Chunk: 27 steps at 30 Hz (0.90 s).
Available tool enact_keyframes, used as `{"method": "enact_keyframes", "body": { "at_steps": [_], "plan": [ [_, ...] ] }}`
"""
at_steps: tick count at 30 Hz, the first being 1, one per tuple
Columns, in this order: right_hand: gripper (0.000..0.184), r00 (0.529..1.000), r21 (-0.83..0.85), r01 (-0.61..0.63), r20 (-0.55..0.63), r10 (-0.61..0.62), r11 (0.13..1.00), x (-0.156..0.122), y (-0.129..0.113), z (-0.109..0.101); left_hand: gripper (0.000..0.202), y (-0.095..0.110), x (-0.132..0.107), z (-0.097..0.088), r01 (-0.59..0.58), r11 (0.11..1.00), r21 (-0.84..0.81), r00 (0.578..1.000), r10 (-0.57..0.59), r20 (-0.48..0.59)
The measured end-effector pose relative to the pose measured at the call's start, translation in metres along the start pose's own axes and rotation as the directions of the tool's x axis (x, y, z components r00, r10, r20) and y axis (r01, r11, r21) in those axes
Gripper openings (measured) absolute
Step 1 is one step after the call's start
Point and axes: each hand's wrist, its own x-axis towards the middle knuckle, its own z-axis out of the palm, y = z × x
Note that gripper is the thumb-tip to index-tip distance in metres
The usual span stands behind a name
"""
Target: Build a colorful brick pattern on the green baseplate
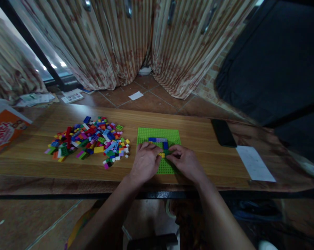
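A bright green studded baseplate (pixel 167 169) lies on the wooden tabletop before me. On it stands an angled row of bricks: a blue brick (pixel 165 145) at the corner side, a pale lilac-grey brick (pixel 161 140) along the top, and a dark green brick (pixel 166 152) lower down. My left hand (pixel 147 160) covers the plate's left part, fingers bent, thumb and fingertips closed at a small yellow brick (pixel 162 155). From the right, my right hand (pixel 184 159) pinches at the dark green brick with thumb and forefinger. Fingers hide part of the row.
A broad heap of loose coloured bricks (pixel 89 139) spreads over the table's left half. To the right lie a black phone (pixel 224 133) and a white paper sheet (pixel 255 163). An orange-and-white bag (pixel 5 128) sits at the left end. Curtains (pixel 94 45) hang beyond.
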Motion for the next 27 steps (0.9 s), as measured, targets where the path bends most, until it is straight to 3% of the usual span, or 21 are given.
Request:
{"method": "enact_keyframes", "body": {
  "at_steps": [9, 17, 27],
  "plan": [
    [0.015, 1.000, -0.076, 0.009, -0.014, -0.010, 0.997, 0.001, 0.001, 0.000, 0.021, 0.003, 0.000, 0.001, -0.025, 1.000, 0.005, 1.000, 0.025, -0.006],
    [0.011, 0.999, -0.009, 0.033, 0.007, -0.033, 0.999, 0.002, 0.005, -0.003, 0.027, 0.006, -0.002, 0.007, -0.062, 0.998, 0.030, 0.998, 0.062, -0.013],
    [0.009, 0.997, -0.053, 0.027, -0.066, -0.031, 0.998, 0.003, 0.002, 0.001, 0.030, 0.006, -0.006, 0.014, -0.065, 0.990, 0.126, 0.997, 0.068, -0.021]
  ]
}}
